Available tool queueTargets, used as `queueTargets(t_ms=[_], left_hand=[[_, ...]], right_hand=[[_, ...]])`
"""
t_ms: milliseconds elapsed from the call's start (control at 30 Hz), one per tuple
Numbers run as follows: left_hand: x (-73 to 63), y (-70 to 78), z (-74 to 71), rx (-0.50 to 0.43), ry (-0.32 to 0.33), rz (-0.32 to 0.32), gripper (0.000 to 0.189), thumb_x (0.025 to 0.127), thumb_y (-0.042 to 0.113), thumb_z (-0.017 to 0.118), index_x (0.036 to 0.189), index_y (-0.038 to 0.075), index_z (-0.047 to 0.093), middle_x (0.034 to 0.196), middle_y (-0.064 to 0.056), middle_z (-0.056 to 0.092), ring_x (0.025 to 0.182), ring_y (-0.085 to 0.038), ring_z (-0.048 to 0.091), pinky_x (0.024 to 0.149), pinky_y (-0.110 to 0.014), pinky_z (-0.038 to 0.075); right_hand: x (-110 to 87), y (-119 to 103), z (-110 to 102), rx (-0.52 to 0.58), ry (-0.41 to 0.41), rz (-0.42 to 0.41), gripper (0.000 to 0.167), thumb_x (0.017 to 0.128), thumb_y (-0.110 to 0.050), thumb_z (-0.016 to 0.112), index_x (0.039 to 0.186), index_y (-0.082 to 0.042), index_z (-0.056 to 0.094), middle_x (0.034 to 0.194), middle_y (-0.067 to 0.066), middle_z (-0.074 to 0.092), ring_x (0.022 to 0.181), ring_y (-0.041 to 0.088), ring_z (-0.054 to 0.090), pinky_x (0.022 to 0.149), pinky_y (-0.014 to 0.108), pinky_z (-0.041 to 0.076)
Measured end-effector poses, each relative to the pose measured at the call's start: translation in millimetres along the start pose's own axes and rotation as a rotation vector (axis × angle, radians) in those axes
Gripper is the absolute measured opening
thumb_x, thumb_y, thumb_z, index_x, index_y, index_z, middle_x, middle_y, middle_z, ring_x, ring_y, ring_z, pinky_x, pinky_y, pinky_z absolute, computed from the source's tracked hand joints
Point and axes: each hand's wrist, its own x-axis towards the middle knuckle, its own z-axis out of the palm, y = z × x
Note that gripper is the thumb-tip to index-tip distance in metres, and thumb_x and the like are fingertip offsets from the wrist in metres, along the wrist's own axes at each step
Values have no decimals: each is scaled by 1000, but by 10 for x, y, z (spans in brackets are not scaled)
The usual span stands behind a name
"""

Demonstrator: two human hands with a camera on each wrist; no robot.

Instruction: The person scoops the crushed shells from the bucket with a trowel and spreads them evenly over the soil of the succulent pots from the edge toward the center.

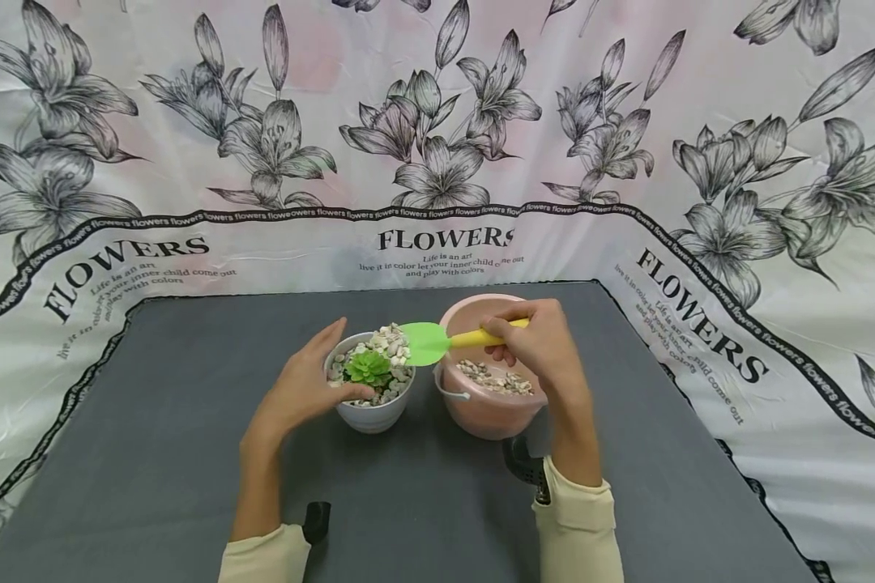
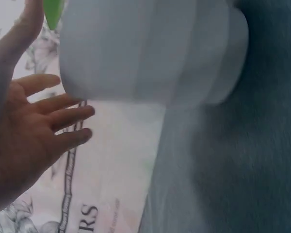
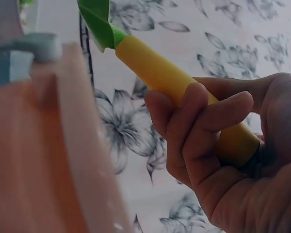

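Observation:
In the head view, a white pot [image 1: 373,418] stands on the grey tabletop, with a green succulent [image 1: 368,368] among pale pebbles [image 1: 389,343]. My left hand [image 1: 302,389] is spread along the pot's left side, its thumb by the front rim. The left wrist view shows the fingers fairly straight beside the pot wall [image 2: 145,53]. My right hand [image 1: 539,340] grips the yellow handle [image 3: 155,68] of a small trowel, its fingers curled round it. The green trowel blade [image 1: 426,344] reaches over the pot's right rim, its tip at the pebbles.
Right of the pot stands a pink bucket [image 1: 481,417] with a light handle [image 1: 452,395] and more pebbles [image 1: 496,378] inside. The trowel passes above its left rim. A flower-printed cloth [image 1: 437,243] hangs behind and along the sides of the table [image 1: 189,453].

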Motion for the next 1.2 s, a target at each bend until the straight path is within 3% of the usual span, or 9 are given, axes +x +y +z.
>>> queueTargets(t_ms=[233, 333, 500, 667, 833, 933, 1100, 1200], left_hand=[[7, -258, -33, -82, -168, -69, 152, 70, 54, 95, 166, 4, -12, 174, -28, 13, 159, -50, 22, 121, -68, 34], [8, -323, 9, -99, -210, -77, 153, 68, 53, 96, 166, 1, -9, 171, -30, 21, 156, -50, 30, 118, -65, 38], [24, -371, 54, -112, -157, -54, 133, 67, 36, 101, 165, 1, 18, 159, -28, 45, 146, -47, 47, 113, -63, 44], [44, -381, 38, -120, -119, 9, 136, 62, 33, 103, 163, -5, 20, 156, -30, 47, 143, -48, 49, 113, -64, 44], [21, -371, 19, -87, -92, 33, 122, 64, 32, 103, 157, -8, 35, 148, -29, 51, 134, -44, 53, 109, -60, 48], [0, -361, 6, -62, -71, 3, 111, 64, 33, 102, 149, -9, 43, 140, -26, 55, 126, -40, 57, 105, -56, 50], [-19, -341, 2, -114, -108, -55, 107, 66, 34, 102, 142, -6, 39, 138, -26, 56, 123, -36, 60, 100, -50, 51], [-26, -324, -9, -103, -126, -69, 121, 65, 37, 102, 153, -5, 30, 149, -30, 49, 134, -42, 56, 106, -55, 50]], right_hand=[[98, 64, 273, -1, -62, -30, 16, 92, -2, 65, 90, 8, 77, 58, 6, 64, 48, 13, 57, 48, 22, 49], [131, 48, 387, -58, -75, -20, 16, 92, -4, 66, 90, 6, 78, 61, 8, 66, 48, 12, 56, 49, 22, 49], [183, -158, 617, -273, -111, -14, 20, 95, -12, 69, 94, 5, 80, 73, 15, 74, 46, 11, 57, 47, 22, 47], [198, -357, 818, -442, -101, -28, 22, 96, -15, 68, 95, 2, 82, 71, 12, 75, 43, 13, 54, 43, 21, 40], [178, -399, 893, -471, -65, 2, 21, 97, -13, 67, 94, -1, 83, 71, 8, 74, 45, 13, 56, 44, 21, 41], [166, -403, 905, -470, -46, -5, 21, 96, -12, 65, 95, -2, 84, 74, 9, 76, 45, 13, 55, 44, 21, 39], [142, -428, 910, -462, -34, -39, 23, 95, -10, 63, 96, -3, 84, 83, 10, 78, 45, 12, 49, 45, 21, 35], [134, -450, 914, -469, -30, -63, 22, 95, -8, 63, 94, -3, 84, 85, 10, 78, 45, 11, 47, 44, 20, 33]])
